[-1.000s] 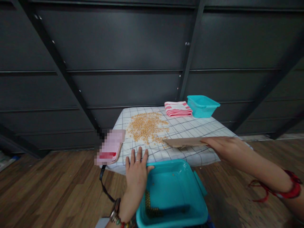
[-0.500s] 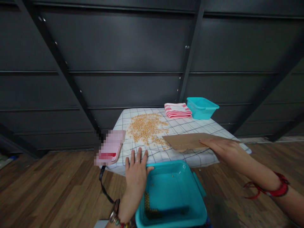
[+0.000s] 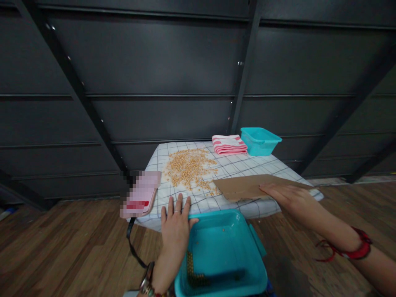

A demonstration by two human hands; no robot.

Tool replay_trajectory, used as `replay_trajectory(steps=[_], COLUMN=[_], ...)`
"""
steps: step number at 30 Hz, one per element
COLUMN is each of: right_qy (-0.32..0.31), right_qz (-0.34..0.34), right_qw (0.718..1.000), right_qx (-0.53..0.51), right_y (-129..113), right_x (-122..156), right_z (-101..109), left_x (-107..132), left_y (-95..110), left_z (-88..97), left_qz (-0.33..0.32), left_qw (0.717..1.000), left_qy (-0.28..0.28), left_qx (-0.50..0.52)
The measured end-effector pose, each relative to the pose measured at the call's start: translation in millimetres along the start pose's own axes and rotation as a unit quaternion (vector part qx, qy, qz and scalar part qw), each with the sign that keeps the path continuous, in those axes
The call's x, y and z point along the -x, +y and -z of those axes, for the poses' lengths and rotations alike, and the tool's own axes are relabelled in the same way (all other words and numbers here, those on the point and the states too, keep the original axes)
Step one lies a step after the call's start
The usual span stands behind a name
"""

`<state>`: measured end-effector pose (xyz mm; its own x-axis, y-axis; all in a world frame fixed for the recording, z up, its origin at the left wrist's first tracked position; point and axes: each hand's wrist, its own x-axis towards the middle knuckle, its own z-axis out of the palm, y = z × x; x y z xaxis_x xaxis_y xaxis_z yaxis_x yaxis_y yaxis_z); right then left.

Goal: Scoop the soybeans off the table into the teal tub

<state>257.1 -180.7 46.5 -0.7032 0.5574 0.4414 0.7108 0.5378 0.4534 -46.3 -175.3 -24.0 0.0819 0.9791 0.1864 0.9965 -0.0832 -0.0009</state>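
Beans point(image 3: 187, 165), loose on checked cloth point(image 3: 247, 167); left hand point(image 3: 175, 225), fingers spread, thumb at rim of teal basin point(image 3: 225, 247); cardboard point(image 3: 243, 188), tip beside outlying beans; right hand point(image 3: 284, 196) gripping it, fingers mostly hidden. Apparent step: guiding cardboard; next move likely needs a low edge.

Seen from the middle of the tablecloth point(image 3: 247, 168), the beans point(image 3: 187, 166) lie on it at about 10 o'clock, and the device point(image 3: 140, 196) is at 9, by the edge. The towel point(image 3: 229, 145) is at 12, before the wall point(image 3: 173, 117), and the rear tub point(image 3: 260, 145) just beside it, at 1. The cardboard point(image 3: 241, 187) is between 3 and 4, with the right hand point(image 3: 287, 195). The front tub point(image 3: 225, 251) is at 6, the left hand point(image 3: 175, 225) at 8.
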Motion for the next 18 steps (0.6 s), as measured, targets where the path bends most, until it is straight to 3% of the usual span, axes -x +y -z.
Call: replay_trajectory(steps=[9, 18], right_qy=[0.007, 0.017], right_qz=[0.0, 0.014], right_qw=[1.0, 0.999], right_qx=[-0.011, -0.039], right_y=[-6, -19], right_x=[-12, -16], right_z=[-23, -8], left_x=[0, 1], left_y=[1, -1], left_z=[2.3, -1.2], left_qz=[0.004, -0.007], left_qw=[1.0, 1.0], left_qy=[-0.006, 0.006], left_qx=[-0.011, -0.004])
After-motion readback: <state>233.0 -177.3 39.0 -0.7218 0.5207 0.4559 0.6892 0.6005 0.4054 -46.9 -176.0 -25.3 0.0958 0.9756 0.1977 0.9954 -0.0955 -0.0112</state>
